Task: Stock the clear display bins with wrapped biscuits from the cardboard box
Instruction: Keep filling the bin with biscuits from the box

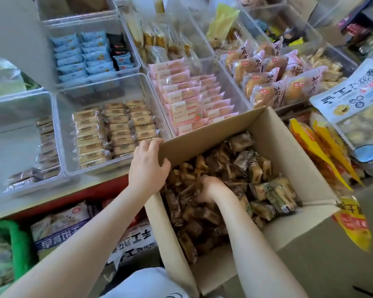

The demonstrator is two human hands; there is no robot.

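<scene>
At the far left a clear bin (pixel 19 134) holds only a short row of dark wrapped biscuits (pixel 46 145) along its right wall, so it looks like the one most in need of filling. Just beside it, the next bin (pixel 108 87) has three neat rows of pale biscuits (pixel 114 132) standing on edge.

The left hand (pixel 148 166) grips the near-left corner of the cardboard box (pixel 274 130), fingers curled over the flap edge and thumb inside, steadying it. That hold is worth having, since the box seems to lean against the shelf.

The right hand (pixel 209 188) is sunk among the loose brown packets (pixel 202 211) filling the box; its fingers are buried, so I cannot tell how far they are closed or what they hold. A good scoop probably means gathering a few packets of one kind, dark ones rather than the paler packets (pixel 271 194) at the right, and lifting them flat so they can be set on edge in line.
</scene>
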